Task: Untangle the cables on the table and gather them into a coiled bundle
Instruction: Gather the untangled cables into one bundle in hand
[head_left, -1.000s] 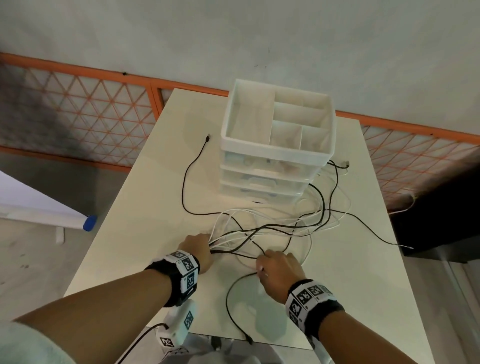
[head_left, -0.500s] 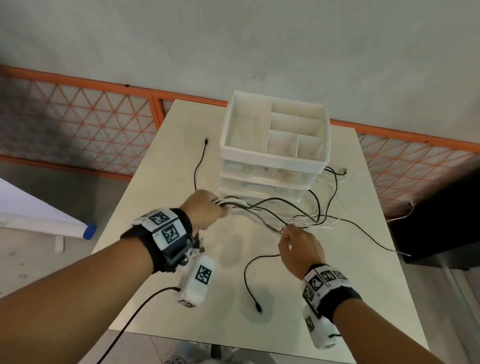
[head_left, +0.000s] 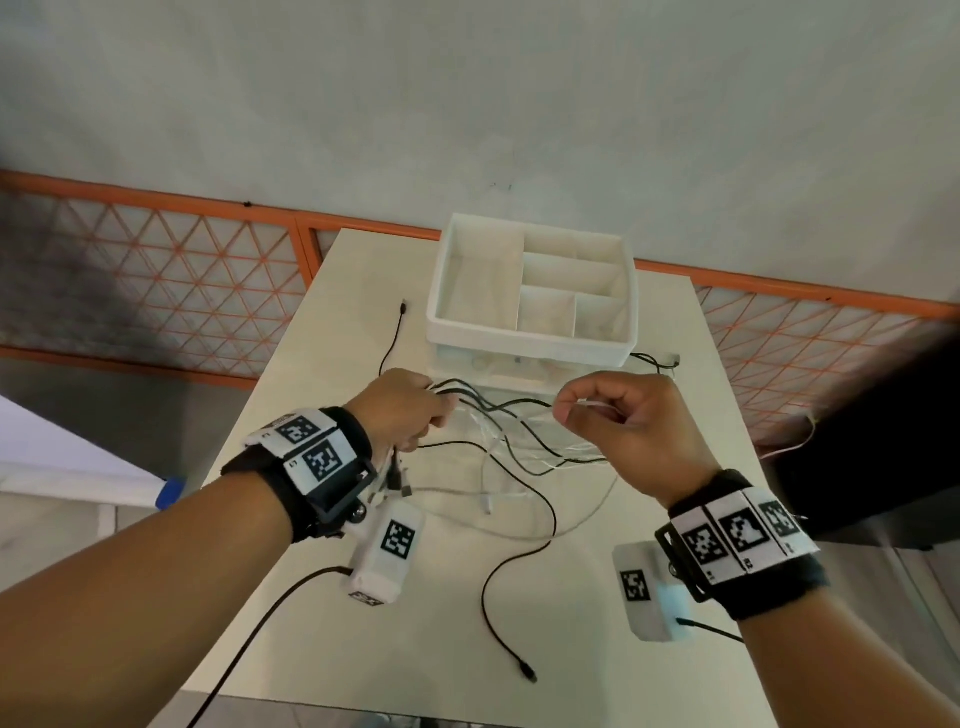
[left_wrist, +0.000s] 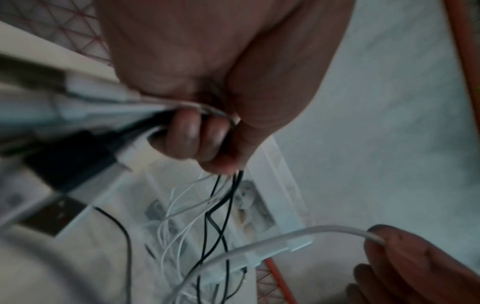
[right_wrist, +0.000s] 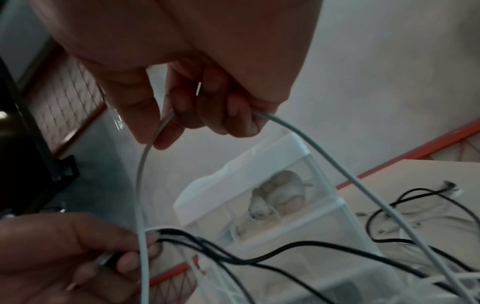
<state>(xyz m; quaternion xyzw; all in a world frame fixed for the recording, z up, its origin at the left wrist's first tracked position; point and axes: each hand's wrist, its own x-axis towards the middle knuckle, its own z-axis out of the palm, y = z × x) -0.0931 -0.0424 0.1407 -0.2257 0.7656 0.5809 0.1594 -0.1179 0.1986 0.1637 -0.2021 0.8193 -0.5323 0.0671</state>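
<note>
- No readable writing; only black-and-white square code tags on both wristbands (head_left: 737, 535).
- At 6 o'clock a loose black cable end (head_left: 527, 674) lies on the table (head_left: 675, 415), its plug pointing toward 5 o'clock.
- The left hand (head_left: 402, 410), raised at 10 o'clock, grips a bunch of black and white cables (head_left: 519, 441) that run left to right.
- The right hand (head_left: 623, 431), at 2 o'clock, pinches one white cable (right_wrist: 363, 185) in curled fingers.
- At 12 o'clock stands a white drawer organizer (head_left: 530, 296).

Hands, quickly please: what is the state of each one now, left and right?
Left hand: fingers curled round a bunch of black and white cables.
Right hand: fingers pinch one white cable, held up above the table.
</note>
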